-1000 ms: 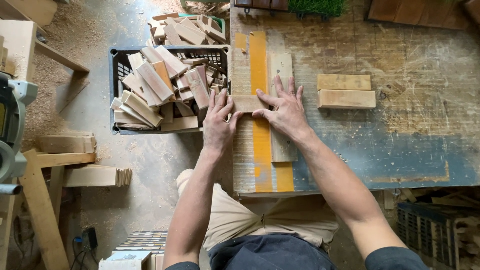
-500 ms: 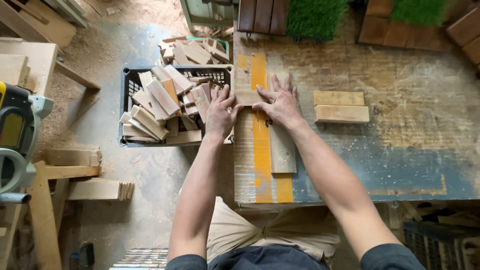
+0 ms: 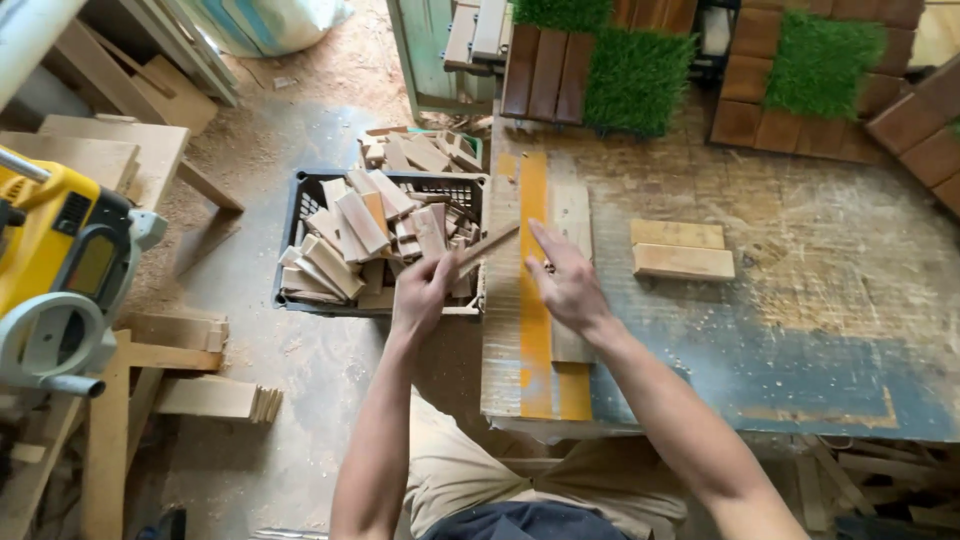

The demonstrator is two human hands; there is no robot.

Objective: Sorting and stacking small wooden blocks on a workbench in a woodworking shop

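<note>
My left hand (image 3: 422,292) grips a short flat wooden piece (image 3: 487,245), held tilted at the left edge of the workbench (image 3: 800,340), just over the rim of the black crate (image 3: 296,240). My right hand (image 3: 566,283) hovers over the bench with fingers apart and holds nothing, its fingertips near the piece's raised end. Beneath it a long pale wooden slat (image 3: 571,215) lies beside a yellow painted stripe (image 3: 535,330). The crate is full of several short wooden offcuts (image 3: 362,222).
Two wooden blocks (image 3: 682,249) lie side by side on the bench to the right. Wood-and-artificial-grass tiles (image 3: 640,75) line the far edge. A yellow power tool (image 3: 60,270) stands at left, with lumber stacks (image 3: 205,398) on the sawdust-covered floor.
Both hands lay flat pressing a small piece on the bench; now my left hand has lifted that piece toward the crate, and my right hand has come off the surface.
</note>
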